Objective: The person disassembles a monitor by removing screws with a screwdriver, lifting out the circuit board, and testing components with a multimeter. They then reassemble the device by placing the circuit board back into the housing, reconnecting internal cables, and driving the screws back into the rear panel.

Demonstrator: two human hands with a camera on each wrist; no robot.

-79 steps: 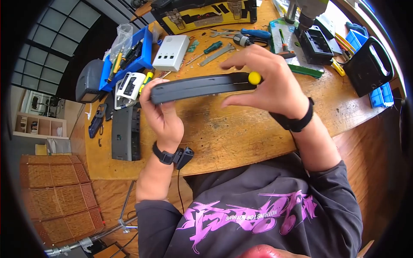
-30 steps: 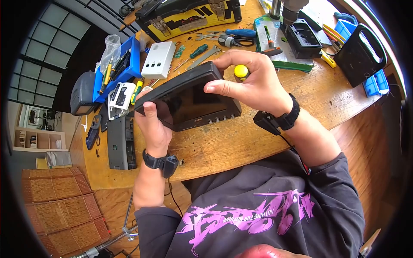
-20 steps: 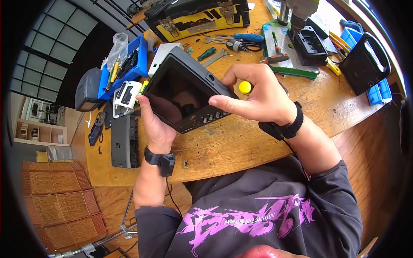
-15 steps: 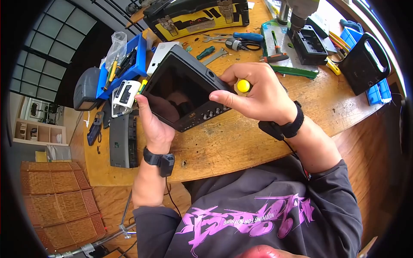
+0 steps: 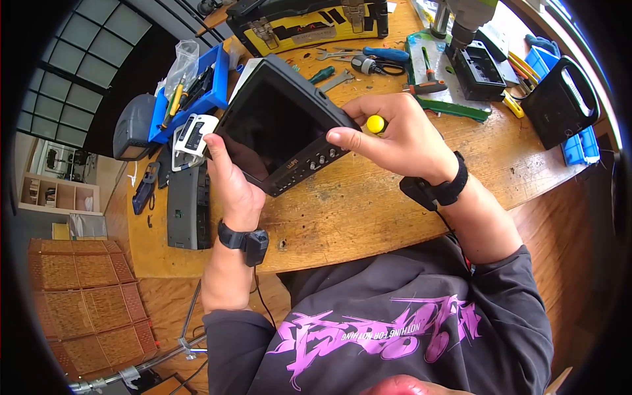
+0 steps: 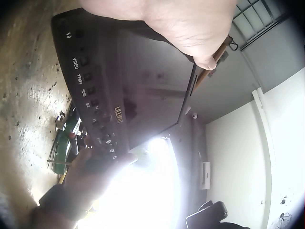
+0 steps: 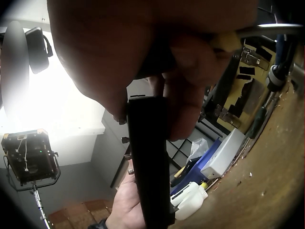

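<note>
A black monitor [image 5: 280,125] is held over the workbench, tilted, its dark screen toward the person. It has a row of knobs and buttons along one edge, and the left wrist view shows the lettering LILLIPUT [image 6: 118,114]. My left hand [image 5: 234,187] grips its left lower side, thumb on the front and fingers hidden behind. At the right corner my right hand [image 5: 405,141] pinches it between thumb and fingers. Tucked in that palm is a tool with a yellow round end [image 5: 375,124]; a metal shaft [image 7: 276,28] shows beside the hand in the right wrist view.
A grey casing [image 5: 187,209] lies at the bench's left, near a blue bin [image 5: 220,78] of tools. Behind are screwdrivers, a wrench and a yellow-black toolbox [image 5: 309,34]. At right stand a drill [image 5: 466,20] over a black box [image 5: 480,71] and a black handled case [image 5: 563,102].
The monitor was edge-on in the left hand with the right hand apart from it. The right hand has taken hold of its right corner, and the screen has turned toward the person.
</note>
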